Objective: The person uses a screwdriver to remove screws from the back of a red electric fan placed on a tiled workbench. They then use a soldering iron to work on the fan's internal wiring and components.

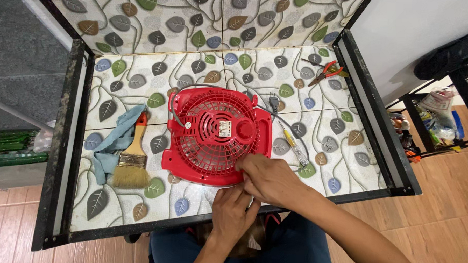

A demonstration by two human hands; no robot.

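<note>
Looking down from the head camera: a leaf-patterned tiled table (314,61) in a black metal frame fills the upper and middle frame.
Left of centre: a blue cloth (112,141) lies crumpled, and a paintbrush (133,161) with a wooden handle lies partly on it, bristles toward the lower edge.
Centre: a red fan housing (216,134) lies flat, grille up, with a grey cord (178,105) curling round its upper left side to a plug (274,102) at its upper right.
Lower centre, left hand (231,209): fingers curled at the near rim of the housing; what they pinch, if anything, cannot be told.
Lower centre, right hand (269,179): lies over the left, fingertips bent onto the housing's near edge; the grip itself is hidden.
Right of centre: a yellow-handled screwdriver (292,144) lies just beside the housing.
Upper right: red-handled pliers (322,71) lie near the frame, well apart from the hands.
Far right: a low black rack (425,101) with bags stands on the wooden floor.
</note>
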